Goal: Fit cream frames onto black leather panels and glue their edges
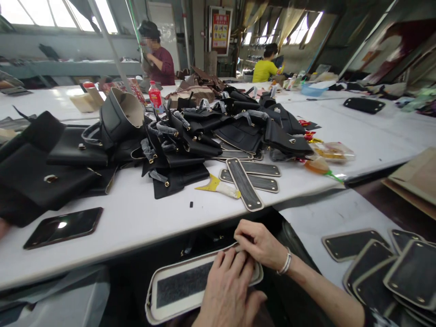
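On my lap lies a long bag base (180, 284) with rounded corners, a cream border and a dark rectangular middle. Dark material around it blends into the shadow. My left hand (228, 284) lies across its right half, palm down, fingers stretched toward the far rim and thumb out to the right. At the far right edge of that base, my right hand (257, 240), with a bracelet on the wrist, pinches the rim between thumb and curled fingers. The left fingertips are close beside it, and part of the rim is hidden beneath both hands.
Black bags (190, 131) are heaped on the white table (143, 218). Nearer lie dark base panels (243, 184), a yellow-and-white tool (220, 186) and a phone (64, 227). More panels (371, 268) are stacked at right. Co-workers (161, 61) sit beyond; a partial hand shows at far left.
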{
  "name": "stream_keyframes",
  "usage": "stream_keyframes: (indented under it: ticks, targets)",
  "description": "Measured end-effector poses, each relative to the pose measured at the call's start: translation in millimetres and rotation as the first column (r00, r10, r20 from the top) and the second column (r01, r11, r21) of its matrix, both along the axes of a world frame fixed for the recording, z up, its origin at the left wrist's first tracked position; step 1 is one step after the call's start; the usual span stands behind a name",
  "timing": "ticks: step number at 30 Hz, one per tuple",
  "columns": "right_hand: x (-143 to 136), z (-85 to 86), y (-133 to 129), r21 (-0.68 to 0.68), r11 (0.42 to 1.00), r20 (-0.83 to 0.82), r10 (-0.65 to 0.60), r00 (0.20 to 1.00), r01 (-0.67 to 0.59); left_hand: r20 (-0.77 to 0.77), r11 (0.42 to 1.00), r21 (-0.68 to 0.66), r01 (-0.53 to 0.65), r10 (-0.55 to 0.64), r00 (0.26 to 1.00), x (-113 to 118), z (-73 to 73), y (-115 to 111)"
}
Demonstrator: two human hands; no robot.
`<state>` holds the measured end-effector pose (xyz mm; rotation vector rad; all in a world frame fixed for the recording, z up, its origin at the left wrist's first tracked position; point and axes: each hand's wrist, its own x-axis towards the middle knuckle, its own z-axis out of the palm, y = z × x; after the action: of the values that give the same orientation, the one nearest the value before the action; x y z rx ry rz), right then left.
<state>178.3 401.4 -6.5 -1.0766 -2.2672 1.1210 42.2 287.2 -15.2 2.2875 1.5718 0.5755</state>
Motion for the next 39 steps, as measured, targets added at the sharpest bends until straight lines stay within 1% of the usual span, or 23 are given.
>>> stream_keyframes:
  ticks: [1, 3, 5, 8, 10, 12, 14, 16, 19, 21, 23, 26, 30, 35, 39]
  targets:
    - [7, 1.1, -2, -0.042, 0.996, -0.007, -0.073, 0.997, 0.072, 0.001, 1.000, -0.019, 0.004, -0.004, 1.000, -1, 2.9, 2]
    - [22, 0.8, -9, -0.119, 0.969, 0.009, -0.215, 0.977, 0.215, -0.014, 0.999, -0.041, 0.022, -0.023, 1.000, -2, 7.9, 6]
    - [35, -1.7, -22, -0.180, 0.939, 0.051, -0.290, 0.956, 0.294, -0.041, 0.998, -0.043, 0.039, -0.041, 0.998, -3, 10.4, 10]
    - [44, -5.0, -49, -0.239, 0.919, 0.173, -0.277, 0.945, 0.313, -0.061, 0.998, -0.032, 0.054, -0.056, 0.997, -3, 8.5, 13]
    - [42, -4.5, -65, -0.226, 0.924, 0.259, -0.248, 0.934, 0.308, -0.057, 0.998, -0.034, 0.061, -0.062, 0.996, -4, 5.4, 13]
    - [37, -2.2, -76, -0.176, 0.937, 0.318, -0.237, 0.918, 0.303, -0.036, 0.996, -0.052, 0.068, -0.070, 0.997, -5, 2.9, 12]
    - [32, 0.6, -79, -0.136, 0.942, 0.356, -0.243, 0.903, 0.307, -0.008, 0.995, -0.075, 0.070, -0.071, 0.997, -7, 2.4, 11]
    - [30, 2.8, -79, -0.127, 0.938, 0.383, -0.253, 0.889, 0.322, 0.025, 0.992, -0.106, 0.061, -0.059, 0.998, -9, 4.5, 11]
    - [28, 4.4, -76, -0.129, 0.926, 0.403, -0.279, 0.872, 0.356, 0.062, 0.981, -0.189, 0.043, -0.032, 0.998, -12, 11.4, 13]
    - [27, 4.6, -76, -0.124, 0.914, 0.412, -0.306, 0.858, 0.386, 0.063, 0.969, -0.244, 0.038, -0.023, 0.998, -14, 16.5, 16]
    - [27, 3.9, -75, -0.118, 0.906, 0.420, -0.325, 0.847, 0.407, 0.051, 0.963, -0.267, 0.038, -0.026, 0.998, -16, 20.4, 18]
    - [27, 1.2, -75, -0.109, 0.918, 0.422, -0.304, 0.854, 0.381, 0.054, 0.964, -0.259, 0.055, -0.042, 0.998, -19, 22.2, 19]
    - [30, -4.2, -76, -0.070, 0.946, 0.449, -0.254, 0.857, 0.317, 0.054, 0.968, -0.244, 0.065, -0.053, 0.997, -19, 20.4, 18]
    - [33, -9.4, -77, 0.064, 0.974, 0.527, -0.218, 0.821, 0.217, -0.037, 0.973, -0.216, 0.084, -0.094, 0.995, -16, 17.6, 19]
    - [35, -12.0, -78, 0.080, 0.980, 0.568, -0.195, 0.799, 0.182, -0.074, 0.983, -0.157, 0.098, -0.111, 0.991, -15, 16.6, 20]
